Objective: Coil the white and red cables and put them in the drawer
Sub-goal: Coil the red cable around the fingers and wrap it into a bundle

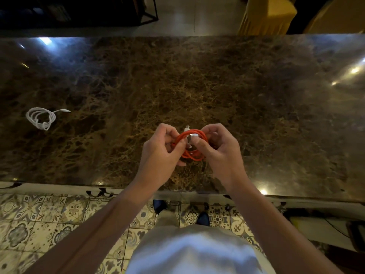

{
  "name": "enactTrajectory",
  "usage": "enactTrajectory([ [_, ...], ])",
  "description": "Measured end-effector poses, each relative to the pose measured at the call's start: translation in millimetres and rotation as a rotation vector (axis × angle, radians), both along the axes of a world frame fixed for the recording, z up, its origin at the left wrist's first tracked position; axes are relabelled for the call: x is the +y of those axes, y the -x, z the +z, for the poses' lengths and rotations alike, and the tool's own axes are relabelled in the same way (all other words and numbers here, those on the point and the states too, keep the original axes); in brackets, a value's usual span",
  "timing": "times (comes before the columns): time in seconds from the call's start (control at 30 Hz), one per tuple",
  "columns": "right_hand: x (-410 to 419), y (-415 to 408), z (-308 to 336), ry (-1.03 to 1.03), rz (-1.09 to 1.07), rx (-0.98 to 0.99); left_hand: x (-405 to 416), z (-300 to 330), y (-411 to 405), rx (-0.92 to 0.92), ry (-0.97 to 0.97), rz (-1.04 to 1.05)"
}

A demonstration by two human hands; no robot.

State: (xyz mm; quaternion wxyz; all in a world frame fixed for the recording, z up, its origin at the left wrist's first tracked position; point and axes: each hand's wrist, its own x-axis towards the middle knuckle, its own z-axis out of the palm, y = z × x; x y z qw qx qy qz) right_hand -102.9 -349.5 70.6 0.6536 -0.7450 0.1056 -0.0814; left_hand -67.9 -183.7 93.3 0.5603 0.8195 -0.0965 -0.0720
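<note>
both hands, left (161,147) and right (221,149), pinch the red cable (192,144), a coil between their fingertips above the counter (197,86), its white plug tucked across. the white cable (41,117) lies coiled well left of the fingers. 2 coils look done; no drawer shows, so stowing remains.

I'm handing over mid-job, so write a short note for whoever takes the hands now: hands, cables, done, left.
Left hand: gripping the red cable on its left side.
Right hand: pinching the same coil at its white plug end.
Red cable: looped, held above the marble table, not yet secured.
White cable: already coiled, lying on the table far to the left.
Left: finish the red coil, then put both cables in the drawer, which is not in view.
</note>
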Motion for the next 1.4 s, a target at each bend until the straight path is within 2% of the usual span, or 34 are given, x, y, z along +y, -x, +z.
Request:
enactTrajectory([
  [0.1, -0.7, -4.2, 4.3, -0.216, 0.086, 0.035, 9.7, -1.7, -4.2, -0.003, 0.029, 0.053],
  [0.3, 19.5, -29.1, 10.7, -0.219, 0.192, 0.103, 37.9, -1.6, -11.3, -0.048, -0.045, 0.154],
  [0.43, 50.1, -58.5, 12.0, -0.134, 0.281, 0.164, 68.9, 2.9, -18.9, -0.083, -0.091, 0.244],
  [0.67, 129.3, -108.8, 12.8, 0.194, 0.339, 0.066, 140.8, 1.1, -47.4, -0.131, -0.132, 0.359],
  [0.83, 196.9, -145.7, 5.5, 0.382, 0.4, 0.01, 203.3, -8.6, -68.8, -0.188, -0.243, 0.464],
  [1.07, 285.9, -197.3, -18.9, 0.582, 0.463, -0.023, 282.8, -38.6, -109.6, -0.169, -0.252, 0.604],
  [1.27, 325.5, -223.7, -39.0, 0.701, 0.438, -0.044, 315.5, -68.8, -138.9, -0.282, -0.441, 0.603],
  [1.4, 334.8, -228.8, -47.3, 0.766, 0.403, -0.086, 331.7, -81.6, -145.4, -0.261, -0.56, 0.613],
])
